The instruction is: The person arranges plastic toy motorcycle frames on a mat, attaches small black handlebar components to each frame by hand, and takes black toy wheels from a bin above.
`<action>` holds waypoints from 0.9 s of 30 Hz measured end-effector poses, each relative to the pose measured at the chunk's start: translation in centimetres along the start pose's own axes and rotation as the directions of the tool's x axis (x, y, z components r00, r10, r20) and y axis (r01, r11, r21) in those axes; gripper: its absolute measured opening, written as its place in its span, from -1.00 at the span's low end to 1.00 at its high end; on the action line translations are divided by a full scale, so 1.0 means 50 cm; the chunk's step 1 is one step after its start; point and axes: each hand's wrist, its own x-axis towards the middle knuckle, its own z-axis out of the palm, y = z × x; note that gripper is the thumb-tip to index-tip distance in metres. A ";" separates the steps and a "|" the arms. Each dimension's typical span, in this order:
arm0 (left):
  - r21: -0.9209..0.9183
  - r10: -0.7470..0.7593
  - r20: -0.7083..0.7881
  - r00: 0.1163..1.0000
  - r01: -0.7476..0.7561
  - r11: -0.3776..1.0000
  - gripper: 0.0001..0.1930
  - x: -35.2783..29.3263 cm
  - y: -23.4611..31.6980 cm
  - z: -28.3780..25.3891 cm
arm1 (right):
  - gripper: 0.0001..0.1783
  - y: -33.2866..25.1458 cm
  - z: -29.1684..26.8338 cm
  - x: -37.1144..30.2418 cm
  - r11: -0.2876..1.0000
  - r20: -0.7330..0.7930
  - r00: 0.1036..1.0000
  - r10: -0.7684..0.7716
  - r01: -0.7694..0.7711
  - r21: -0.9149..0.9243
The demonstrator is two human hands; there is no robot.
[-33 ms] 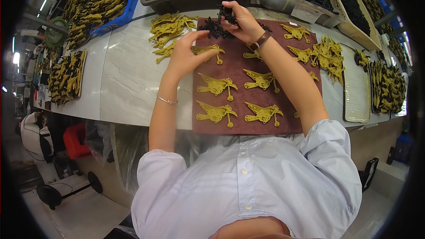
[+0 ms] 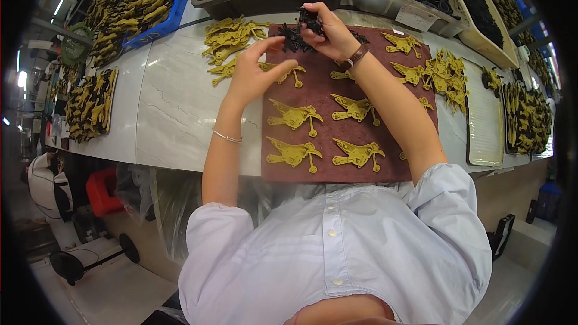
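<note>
Black parts in the right hand, left hand open beside the pile

The right hand [image 2: 332, 31] was raised at the far edge of a reddish-brown mat [image 2: 326, 87], its fingers curled around a clump of black parts [image 2: 311, 19]. The left hand [image 2: 250, 75] was empty as far as could be seen, thumb and forefinger well apart. Its forefinger reached close to a small black pile [image 2: 292, 39] on the mat, just left of the right hand; whether the two touched could not be told. The left thumb overlapped a yellow piece in view, and contact there was unclear too.

More yellow pieces [image 2: 293, 115], each with a pointed end and a knobbed prong, lay in spaced rows on the mat, some partly hidden by the right forearm. Loose yellow heaps sat at both sides, the left heap [image 2: 232, 36] on the bench [image 2: 180, 102] and the right heap [image 2: 447, 78] against the mat's edge.

Along the back stood a dark bin [image 2: 271, 1] of small black parts and a grey bin [image 2: 385, 9] of black rings. A blue tray [image 2: 161, 34] at far left held yellow-and-black parts.
</note>
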 end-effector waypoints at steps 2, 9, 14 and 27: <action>-0.356 -0.093 -0.030 0.995 0.076 0.931 -0.49 0.014 0.028 0.012 | -0.76 -0.001 -0.008 -0.015 0.995 0.123 0.990 0.069 -0.078 0.068; -0.438 -0.092 -0.123 0.988 0.029 0.899 -0.70 0.030 0.091 0.033 | -0.73 0.015 0.006 -0.058 0.964 0.394 0.912 0.113 -0.196 0.177; -0.481 -0.050 -0.077 0.996 0.007 0.877 -0.71 0.022 0.102 0.040 | -0.76 0.014 0.004 -0.097 0.968 0.064 0.995 0.080 -0.093 0.234; -0.033 0.088 -0.029 0.996 -0.089 0.996 -0.75 0.002 0.038 -0.005 | -0.83 0.032 -0.035 -0.089 0.702 0.096 0.977 -0.193 0.205 -0.682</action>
